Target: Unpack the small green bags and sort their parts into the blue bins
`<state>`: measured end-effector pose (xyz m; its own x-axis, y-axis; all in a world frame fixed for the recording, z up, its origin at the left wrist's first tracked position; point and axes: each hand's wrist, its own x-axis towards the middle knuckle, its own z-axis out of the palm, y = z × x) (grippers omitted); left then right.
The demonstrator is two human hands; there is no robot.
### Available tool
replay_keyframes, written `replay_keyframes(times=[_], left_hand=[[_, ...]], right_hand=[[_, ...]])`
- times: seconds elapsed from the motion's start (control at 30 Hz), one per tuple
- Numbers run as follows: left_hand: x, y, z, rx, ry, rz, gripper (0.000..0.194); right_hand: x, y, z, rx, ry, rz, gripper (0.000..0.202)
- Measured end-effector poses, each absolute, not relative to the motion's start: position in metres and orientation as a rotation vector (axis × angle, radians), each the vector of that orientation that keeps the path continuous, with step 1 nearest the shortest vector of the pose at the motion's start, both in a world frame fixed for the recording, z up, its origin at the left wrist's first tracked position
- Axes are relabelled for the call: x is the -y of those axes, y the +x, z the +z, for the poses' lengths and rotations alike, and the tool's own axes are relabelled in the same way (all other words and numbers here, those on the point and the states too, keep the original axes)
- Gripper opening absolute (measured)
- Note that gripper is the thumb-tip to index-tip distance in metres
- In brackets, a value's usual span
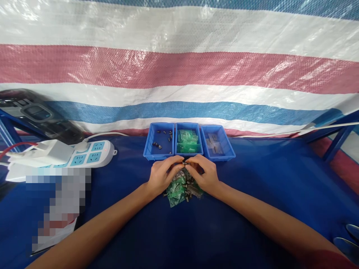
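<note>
My left hand (163, 172) and my right hand (206, 172) meet fingertip to fingertip, pinching one small dark metal screw (184, 163) between them. Below the hands lies a pile of green plastic packets (176, 190) mixed with loose screws (187, 194) and clear bags. Just beyond stand three blue bins in a row. The left bin (146, 151) holds several dark screws. Green packets (187, 140) fill much of the middle bin (200, 130). In the right bin (230, 151) lie small clear packets (213, 145).
A white power strip (103, 153) with plugged-in adapters (53, 151) sits at the left, beside a dark device with a small screen (36, 112). Nearer me is a blurred-out sheet (61, 213). A striped tarp (179, 67) hangs behind the blue table (266, 175). Glasses (347, 243) lie at the right edge.
</note>
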<state>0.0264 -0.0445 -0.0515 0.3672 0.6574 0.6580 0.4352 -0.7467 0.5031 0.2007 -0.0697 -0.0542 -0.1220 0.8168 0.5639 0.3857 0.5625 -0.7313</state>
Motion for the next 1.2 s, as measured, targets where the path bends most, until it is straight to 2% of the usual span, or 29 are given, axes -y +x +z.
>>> replay_keyframes(times=[0.2,0.53,1.2], left_hand=[[0.044,0.029,-0.047,-0.917,2.400,1.298,0.025],[0.046,0.030,-0.044,-0.948,2.403,1.298,0.013],[0.044,0.030,-0.054,-1.005,2.286,1.305,0.021]], right_hand=[[0.070,0.202,-0.050,1.690,-1.046,0.526,0.015],[0.068,0.202,-0.053,1.742,-0.992,0.499,0.017],[0.070,0.205,-0.051,1.760,-1.063,0.463,0.017]])
